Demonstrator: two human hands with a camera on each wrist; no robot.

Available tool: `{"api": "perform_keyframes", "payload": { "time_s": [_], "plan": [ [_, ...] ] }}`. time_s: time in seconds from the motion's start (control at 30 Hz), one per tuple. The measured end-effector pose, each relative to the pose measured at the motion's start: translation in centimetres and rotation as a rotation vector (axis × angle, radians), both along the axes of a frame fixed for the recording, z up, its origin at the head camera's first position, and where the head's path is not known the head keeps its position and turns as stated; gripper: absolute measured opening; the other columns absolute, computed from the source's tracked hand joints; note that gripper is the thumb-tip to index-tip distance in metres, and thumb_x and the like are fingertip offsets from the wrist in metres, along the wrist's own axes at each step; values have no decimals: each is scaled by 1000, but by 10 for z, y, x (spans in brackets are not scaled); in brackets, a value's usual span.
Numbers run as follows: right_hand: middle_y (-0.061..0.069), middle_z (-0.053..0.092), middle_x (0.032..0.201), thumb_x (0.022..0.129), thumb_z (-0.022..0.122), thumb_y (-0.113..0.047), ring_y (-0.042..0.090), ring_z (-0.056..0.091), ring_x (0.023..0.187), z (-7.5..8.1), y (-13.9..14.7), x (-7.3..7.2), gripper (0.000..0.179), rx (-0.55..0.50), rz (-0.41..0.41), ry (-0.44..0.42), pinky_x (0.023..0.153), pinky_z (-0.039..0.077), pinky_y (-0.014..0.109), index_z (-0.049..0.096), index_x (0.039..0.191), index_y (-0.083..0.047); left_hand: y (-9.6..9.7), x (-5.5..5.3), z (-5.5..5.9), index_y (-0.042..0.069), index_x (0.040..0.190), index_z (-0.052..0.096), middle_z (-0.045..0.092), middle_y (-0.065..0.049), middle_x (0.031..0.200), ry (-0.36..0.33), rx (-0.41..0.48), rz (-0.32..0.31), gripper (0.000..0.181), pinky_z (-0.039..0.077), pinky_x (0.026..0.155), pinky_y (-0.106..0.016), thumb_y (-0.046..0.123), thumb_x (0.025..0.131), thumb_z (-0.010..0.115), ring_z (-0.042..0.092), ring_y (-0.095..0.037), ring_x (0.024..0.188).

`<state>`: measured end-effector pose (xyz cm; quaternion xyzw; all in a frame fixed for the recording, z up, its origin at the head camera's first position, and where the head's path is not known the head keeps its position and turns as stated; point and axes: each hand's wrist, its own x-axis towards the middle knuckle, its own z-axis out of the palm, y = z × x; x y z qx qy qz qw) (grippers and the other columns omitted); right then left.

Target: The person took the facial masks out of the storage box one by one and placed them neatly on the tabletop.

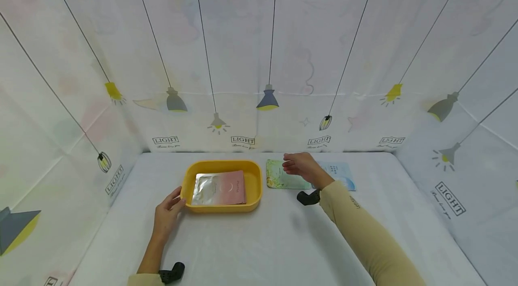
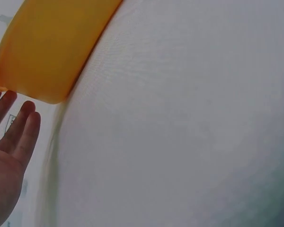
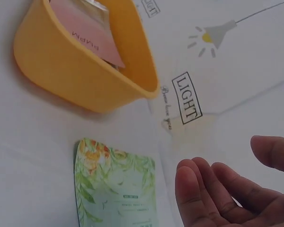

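A yellow tray (image 1: 254, 203) stands left of the middle of the table, with a silver-and-pink sachet (image 1: 226, 187) lying in it. My left hand (image 1: 165, 217) touches the tray's left end near its front corner; in the left wrist view its visible fingers (image 2: 29, 135) are fairly straight. Over the table to the tray's right hangs my right hand (image 1: 305, 169), holding nothing, its fingers (image 3: 189, 189) slightly bent and the thumb apart. Below and beside it lie a green floral sachet (image 1: 283, 178) and a light-blue sachet (image 1: 341, 173), partly hidden by the hand and wrist.
The white-covered table (image 1: 259, 250) meets a white curtain (image 1: 243, 52) printed with hanging lamps behind and at both sides. A black wrist device (image 1: 308, 198) sits on the right wrist, and another (image 1: 174, 272) on the left.
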<state>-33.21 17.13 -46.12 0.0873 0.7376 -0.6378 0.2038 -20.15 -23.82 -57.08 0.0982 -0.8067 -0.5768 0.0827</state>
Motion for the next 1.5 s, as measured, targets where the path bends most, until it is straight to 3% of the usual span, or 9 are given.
{"api": "perform_keyframes", "payload": {
  "time_s": [0.2,0.3,0.53,0.83,1.2,1.5],
  "plan": [
    [25,60,125,97,59,-25,22,66,87,7,-22,0,40,4,-8,-14,83,58,30,57,125,3,-1,1,0,13,141,52,53,-10,144,19,20,14,51,45,81,-1,31,95,63,53,9,105],
    [24,62,120,97,59,-25,21,65,85,8,-33,0,39,2,4,-15,85,58,32,57,125,4,-1,2,1,11,141,53,54,-12,143,28,41,16,50,46,80,-2,30,95,63,52,17,98],
    [24,63,117,96,61,-23,24,65,87,8,-53,0,40,3,37,-16,91,56,37,57,122,7,0,2,1,12,141,53,53,-12,144,19,44,21,49,47,79,-2,29,96,62,54,15,96],
    [23,65,117,96,62,-22,28,67,93,6,-78,2,41,54,41,-11,88,58,36,58,125,6,-1,0,2,13,141,52,52,-11,144,14,36,8,50,46,80,-2,31,96,61,53,14,96],
    [18,67,105,96,60,-20,23,68,84,-5,-105,8,35,108,35,-38,84,59,32,57,121,5,-1,2,1,13,141,52,52,-11,144,6,40,0,49,47,81,-3,30,97,61,54,14,97],
    [16,63,102,94,62,-20,27,65,90,-17,-119,17,37,166,47,-19,87,58,35,54,120,5,0,1,0,12,141,51,52,-11,144,9,35,-5,49,47,80,-3,31,97,61,53,13,97]
  ]
}}
